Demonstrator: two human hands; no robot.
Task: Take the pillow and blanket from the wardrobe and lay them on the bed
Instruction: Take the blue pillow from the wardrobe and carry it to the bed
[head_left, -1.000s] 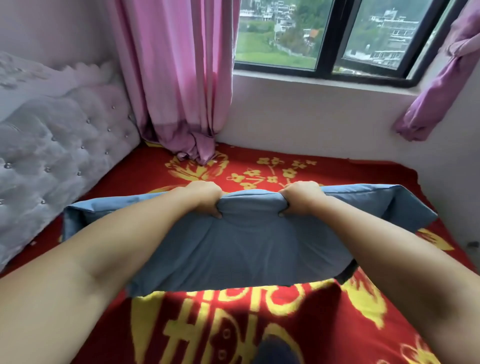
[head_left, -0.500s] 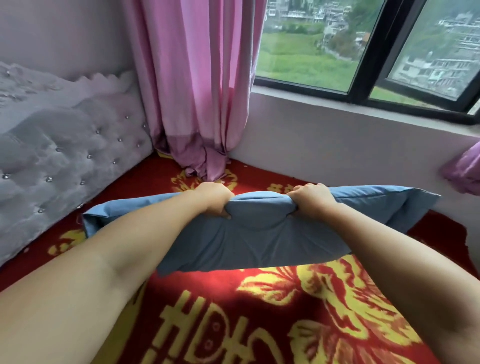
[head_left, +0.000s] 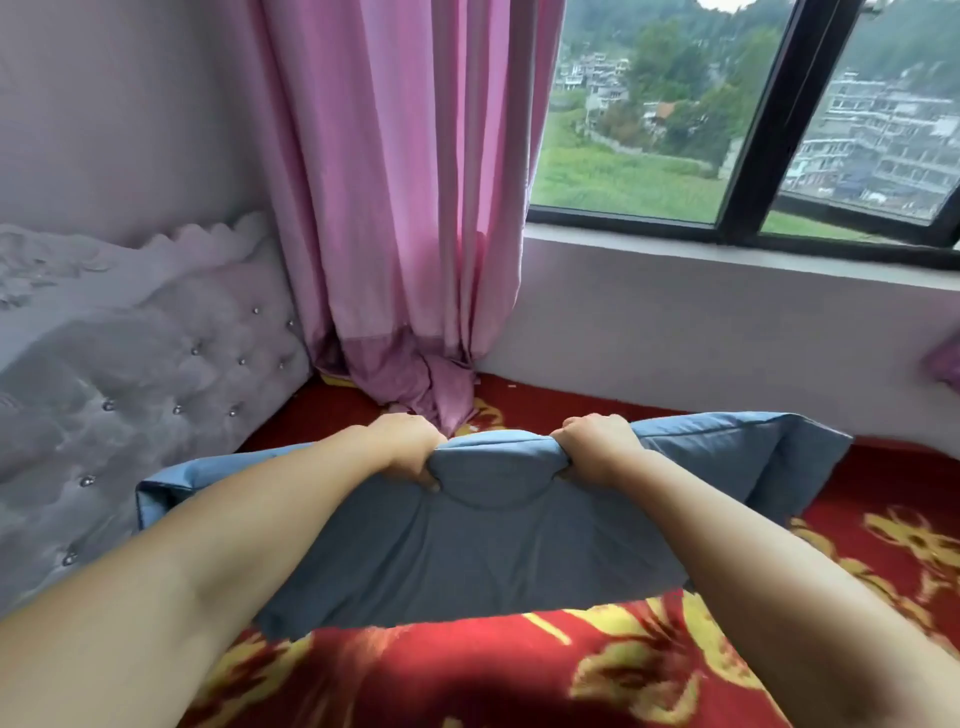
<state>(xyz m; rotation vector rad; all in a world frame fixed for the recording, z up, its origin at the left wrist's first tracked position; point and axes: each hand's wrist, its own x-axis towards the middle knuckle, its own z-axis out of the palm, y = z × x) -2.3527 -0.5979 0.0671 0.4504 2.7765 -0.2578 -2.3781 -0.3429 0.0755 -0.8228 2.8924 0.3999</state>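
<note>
A blue pillow (head_left: 493, 551) hangs crosswise above the bed, gripped along its top edge. My left hand (head_left: 408, 449) clutches that edge left of centre and my right hand (head_left: 597, 447) clutches it right of centre, bunching the fabric between them. Below lies the bed's red cover with yellow patterns (head_left: 519, 675). The pillow's lower edge floats just above that cover. No blanket shows in this view.
A grey tufted headboard (head_left: 130, 395) stands at the left. A pink curtain (head_left: 400, 208) hangs into the corner, its hem on the bed. The wall under a dark-framed window (head_left: 743, 156) bounds the bed's far side. Another pink curtain's tip (head_left: 945, 358) shows at right.
Both hands have carried the pillow forward toward the headboard corner and the window wall. The view has tilted upward, and the grip is unchanged.
</note>
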